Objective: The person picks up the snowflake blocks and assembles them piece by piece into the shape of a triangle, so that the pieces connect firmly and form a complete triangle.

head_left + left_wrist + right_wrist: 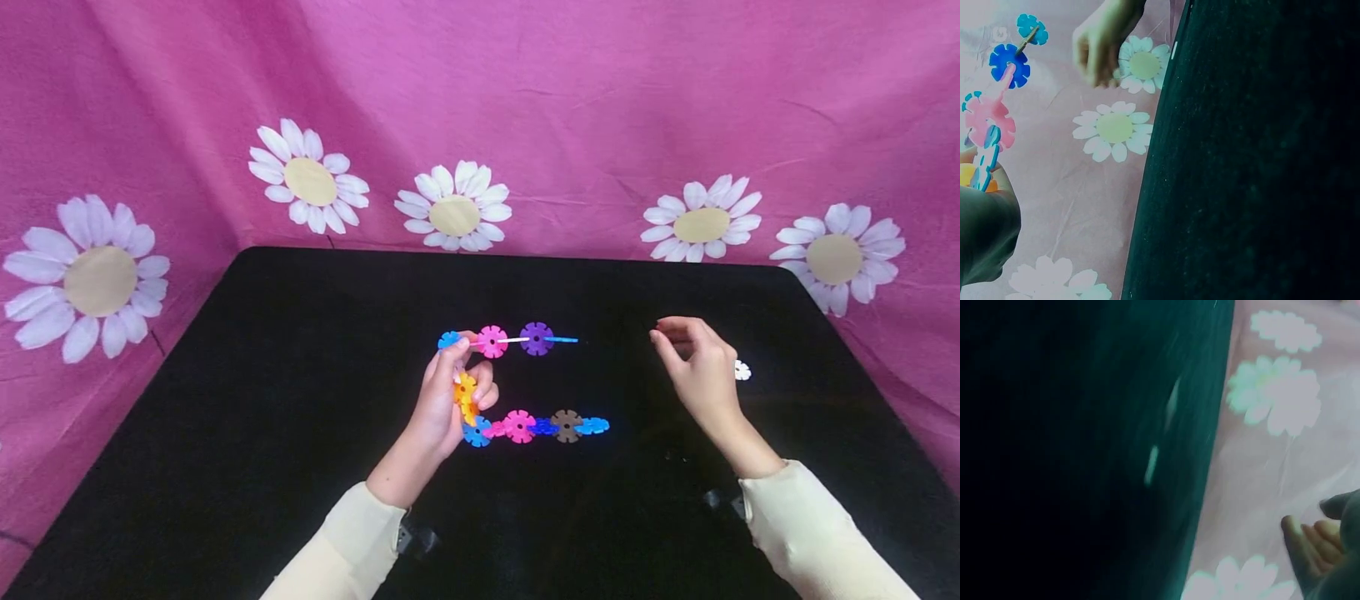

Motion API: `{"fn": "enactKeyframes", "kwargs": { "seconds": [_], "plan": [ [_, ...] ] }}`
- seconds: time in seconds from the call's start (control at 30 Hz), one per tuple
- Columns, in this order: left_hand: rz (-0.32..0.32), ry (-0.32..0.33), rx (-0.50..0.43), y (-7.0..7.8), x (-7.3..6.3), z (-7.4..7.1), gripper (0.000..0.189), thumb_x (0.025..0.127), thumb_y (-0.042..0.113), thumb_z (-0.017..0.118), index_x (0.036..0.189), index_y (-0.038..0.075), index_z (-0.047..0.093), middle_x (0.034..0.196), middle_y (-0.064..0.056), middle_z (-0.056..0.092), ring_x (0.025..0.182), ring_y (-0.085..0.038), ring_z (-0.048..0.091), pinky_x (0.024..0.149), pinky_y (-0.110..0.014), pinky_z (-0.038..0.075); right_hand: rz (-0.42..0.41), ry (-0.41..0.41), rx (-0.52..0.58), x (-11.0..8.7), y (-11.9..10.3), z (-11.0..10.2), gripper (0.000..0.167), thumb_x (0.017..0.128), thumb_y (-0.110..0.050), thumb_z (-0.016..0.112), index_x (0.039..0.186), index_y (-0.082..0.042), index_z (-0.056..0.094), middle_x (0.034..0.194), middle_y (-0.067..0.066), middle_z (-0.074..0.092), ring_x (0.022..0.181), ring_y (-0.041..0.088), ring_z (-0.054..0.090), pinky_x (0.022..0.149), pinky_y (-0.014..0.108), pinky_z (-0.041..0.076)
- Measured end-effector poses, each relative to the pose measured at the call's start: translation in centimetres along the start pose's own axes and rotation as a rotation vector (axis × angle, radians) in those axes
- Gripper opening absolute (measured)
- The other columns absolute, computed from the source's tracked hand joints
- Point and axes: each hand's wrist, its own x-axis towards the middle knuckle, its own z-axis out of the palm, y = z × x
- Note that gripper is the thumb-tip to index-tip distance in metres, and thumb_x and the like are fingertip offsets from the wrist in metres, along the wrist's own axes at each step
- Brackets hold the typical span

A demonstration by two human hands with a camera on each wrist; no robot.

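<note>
My left hand (442, 400) grips a chain of interlocking flower-shaped plastic discs between thumb and curled fingers. An upper row runs right from the thumb: a blue disc (448, 340), a pink disc (492, 342), a white disc seen edge-on (513, 340), a purple disc (537, 338) and a light blue disc edge-on (566, 340). Yellow discs (465, 390) sit in the palm, and a lower row continues to a brown disc (567, 426). Apart from the chain, to its right, my right hand (703, 367) is raised with relaxed, bent fingers and nothing visible between them.
A white disc (742, 370) lies on the black table (300, 350), just right of my right hand and partly hidden by it. Small whitish pieces (1152, 465) appear blurred in the right wrist view. Behind the table hangs a pink cloth (555, 100) with daisies.
</note>
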Motion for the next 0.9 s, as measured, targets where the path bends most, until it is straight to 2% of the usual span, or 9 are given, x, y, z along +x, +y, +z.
{"fn": "enactKeyframes", "kwargs": {
  "seconds": [0.1, 0.17, 0.23, 0.3, 0.37, 0.43, 0.6, 0.73, 0.9],
  "plan": [
    [0.013, -0.019, -0.007, 0.0, 0.0, -0.2, 0.019, 0.103, 0.025, 0.035, 0.102, 0.025, 0.054, 0.066, 0.007, 0.058, 0.049, -0.001, 0.050, 0.054, -0.013, 0.044, 0.090, -0.042, -0.113, -0.2, 2.3, -1.8, 0.015, 0.087, -0.001, 0.069, 0.099, 0.008, 0.066, 0.094, 0.026, 0.071, 0.078, -0.034, 0.039, 0.072, -0.007, 0.033],
    [0.023, -0.038, -0.018, 0.0, 0.0, -0.3, 0.020, 0.103, 0.025, 0.034, 0.102, 0.025, 0.055, 0.066, 0.007, 0.058, 0.050, -0.001, 0.050, 0.054, -0.013, 0.044, 0.140, -0.081, -0.191, -0.3, 3.8, -3.2, 0.015, 0.089, -0.003, 0.068, 0.099, 0.007, 0.067, 0.092, 0.027, 0.071, 0.075, -0.028, 0.042, 0.070, -0.003, 0.033],
    [0.023, -0.046, -0.019, -0.1, 0.0, -0.3, 0.021, 0.103, 0.024, 0.034, 0.101, 0.024, 0.055, 0.066, 0.007, 0.058, 0.050, -0.001, 0.051, 0.054, -0.013, 0.044, 0.183, -0.140, -0.265, -0.5, 5.2, -4.5, 0.016, 0.089, -0.004, 0.066, 0.098, 0.009, 0.067, 0.091, 0.030, 0.070, 0.072, -0.010, 0.058, 0.069, 0.010, 0.041],
    [0.021, -0.047, -0.018, -0.1, 0.0, -0.2, 0.020, 0.103, 0.024, 0.035, 0.101, 0.024, 0.055, 0.066, 0.007, 0.058, 0.050, -0.001, 0.051, 0.054, -0.012, 0.044, 0.224, -0.209, -0.325, -0.6, 6.5, -5.7, 0.019, 0.089, -0.005, 0.065, 0.098, 0.012, 0.066, 0.091, 0.032, 0.069, 0.072, 0.019, 0.068, 0.073, 0.031, 0.047],
    [0.018, -0.043, -0.016, -0.2, 0.0, -0.2, 0.020, 0.103, 0.024, 0.035, 0.101, 0.024, 0.055, 0.066, 0.007, 0.058, 0.050, -0.001, 0.051, 0.054, -0.012, 0.044, 0.266, -0.293, -0.378, -0.7, 7.5, -6.6, 0.024, 0.090, -0.008, 0.065, 0.097, 0.015, 0.065, 0.091, 0.035, 0.067, 0.082, 0.046, 0.065, 0.075, 0.050, 0.046],
    [0.015, -0.040, -0.019, -0.2, 0.0, -0.2, 0.020, 0.103, 0.024, 0.035, 0.101, 0.024, 0.055, 0.066, 0.008, 0.058, 0.050, -0.001, 0.051, 0.054, -0.012, 0.044, 0.311, -0.374, -0.405, -0.8, 8.5, -7.1, 0.032, 0.091, -0.013, 0.064, 0.098, 0.018, 0.063, 0.097, 0.038, 0.065, 0.093, 0.055, 0.059, 0.081, 0.061, 0.042],
    [0.012, -0.045, -0.015, -0.3, 0.0, -0.2, 0.022, 0.104, 0.024, 0.034, 0.101, 0.025, 0.055, 0.067, 0.008, 0.059, 0.050, -0.001, 0.051, 0.054, -0.012, 0.044, 0.330, -0.482, -0.421, -0.8, 9.4, -7.2, 0.035, 0.092, -0.017, 0.064, 0.096, 0.018, 0.064, 0.095, 0.039, 0.063, 0.089, 0.054, 0.057, 0.076, 0.059, 0.043],
    [0.012, -0.043, -0.008, -0.3, 0.0, -0.3, 0.021, 0.103, 0.024, 0.034, 0.100, 0.025, 0.055, 0.065, 0.008, 0.058, 0.050, -0.001, 0.050, 0.054, -0.012, 0.044, 0.298, -0.471, -0.393, -0.7, 9.2, -6.8, 0.028, 0.087, -0.012, 0.070, 0.090, 0.015, 0.063, 0.081, 0.030, 0.058, 0.072, 0.037, 0.055, 0.061, 0.042, 0.041],
    [0.008, -0.045, -0.006, -0.4, 0.0, -0.3, 0.022, 0.103, 0.025, 0.035, 0.099, 0.025, 0.056, 0.065, 0.008, 0.058, 0.050, -0.001, 0.050, 0.055, -0.013, 0.045, 0.317, -0.402, -0.372, -0.7, 9.0, -6.8, 0.024, 0.083, -0.009, 0.074, 0.085, 0.010, 0.060, 0.077, 0.026, 0.060, 0.066, 0.029, 0.051, 0.058, 0.031, 0.036]
  ]
}}
